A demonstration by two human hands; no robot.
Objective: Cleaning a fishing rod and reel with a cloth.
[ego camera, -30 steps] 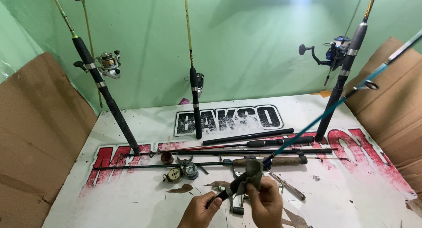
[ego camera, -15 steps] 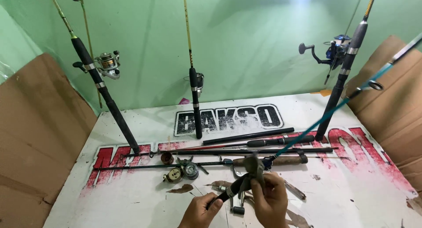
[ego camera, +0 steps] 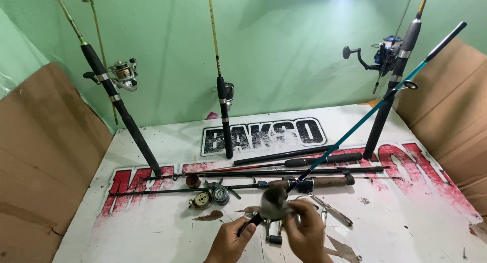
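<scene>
You hold a teal rod by its black butt, blank slanting up to the right, off the floor. A grey spinning reel sits on it, blurred, between your hands.

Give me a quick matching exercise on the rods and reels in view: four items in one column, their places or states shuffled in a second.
Column one
1. teal fishing rod
2. silver spinning reel
3. blue spinning reel
4. small round brass-coloured reel

Column two
A. mounted on the black-handled rod leaning at the far left
B. lying loose on the white printed board
C. held at its butt in both hands, slanting up to the right
D. mounted on the black-handled rod leaning at the far right

Pairs: 1-C, 2-A, 3-D, 4-B
</scene>
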